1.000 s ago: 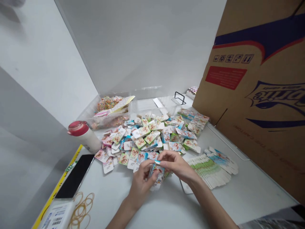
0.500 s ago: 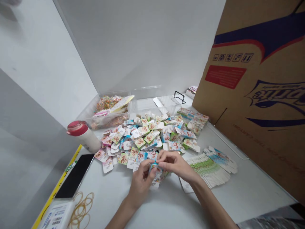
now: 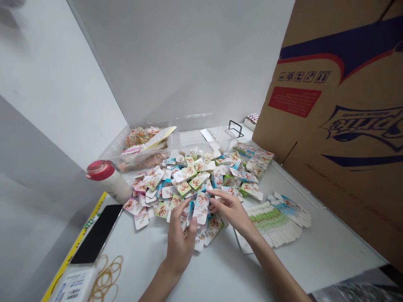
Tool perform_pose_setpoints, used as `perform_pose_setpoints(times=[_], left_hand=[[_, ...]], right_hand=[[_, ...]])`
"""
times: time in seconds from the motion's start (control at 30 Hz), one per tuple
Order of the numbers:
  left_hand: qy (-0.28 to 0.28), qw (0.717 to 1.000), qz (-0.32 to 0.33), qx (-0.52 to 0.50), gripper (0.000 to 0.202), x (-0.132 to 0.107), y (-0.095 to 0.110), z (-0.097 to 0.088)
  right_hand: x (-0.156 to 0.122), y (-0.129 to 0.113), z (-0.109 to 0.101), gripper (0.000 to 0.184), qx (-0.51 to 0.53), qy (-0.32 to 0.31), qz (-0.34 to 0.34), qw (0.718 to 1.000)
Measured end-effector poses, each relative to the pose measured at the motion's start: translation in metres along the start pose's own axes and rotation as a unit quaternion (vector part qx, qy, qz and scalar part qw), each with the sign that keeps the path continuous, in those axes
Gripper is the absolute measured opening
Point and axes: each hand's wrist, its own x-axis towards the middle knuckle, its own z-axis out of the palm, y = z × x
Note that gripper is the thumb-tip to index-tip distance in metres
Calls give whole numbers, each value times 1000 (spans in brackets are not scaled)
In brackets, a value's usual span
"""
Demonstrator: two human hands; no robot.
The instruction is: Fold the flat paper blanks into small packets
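A small printed cardboard box, white with a blue side and a picture of hands on its face, stands tilted up in front of me. My left hand grips it from the left, thumb on the front. At its upper right edge are the bent fingers of my right hand, the index fingertip at the top corner. Directly behind and below lies a heap of similar small boxes with pink, green and blue sides. To the right a row of flat, unfolded cartons lies fanned on the white table.
Clear plastic bins, one with colourful packets, stand at the back. At left are a red-lidded bottle, a black phone, rubber bands and a white box. A big brown carton rises on the right.
The small box has been raised and turned upright, its printed face now toward me. My right hand has shifted from its top flap to its right edge, and my left hand has moved slightly left.
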Motion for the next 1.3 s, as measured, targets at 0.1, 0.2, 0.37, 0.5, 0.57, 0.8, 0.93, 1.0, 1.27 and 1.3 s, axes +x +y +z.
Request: perform_pose_setpoints(times=[0.1,0.2,0.37,0.5,0.57,0.8,0.93,1.0,1.27,1.3], left_hand=[[2,1000,-8,29,41,2,1,1],[-3,999,2,37,39,2,1,1],[-16,999,24,44,37,2,2,2],[-14,998,47,48,36,3,2,3],[-13,997,56,50,35,3,1,4],[-25,998,37,48,31,4,2,3],[-21,998,39,41,31,2,0,4],[-23,999,13,23,32,-1,-1,5],[-86,996,33,-14,84,-14,1,10],[-89,995,43,-9,88,-15,-1,10]], right_hand=[[5,1,-13,40,-58,73,-38,995],[5,-2,-46,36,-187,228,-92,951],[-9,10,-123,49,-473,417,42,775],[-18,29,-161,59,-514,300,257,762],[-19,32,-166,60,-503,271,288,769],[-19,23,-156,53,-476,310,270,778],[-16,11,-143,35,-439,468,71,764],[-12,1,-125,25,-420,536,-103,726],[-22,-20,-1,37,-259,186,-466,825],[-26,-19,11,41,-233,138,-484,832]])
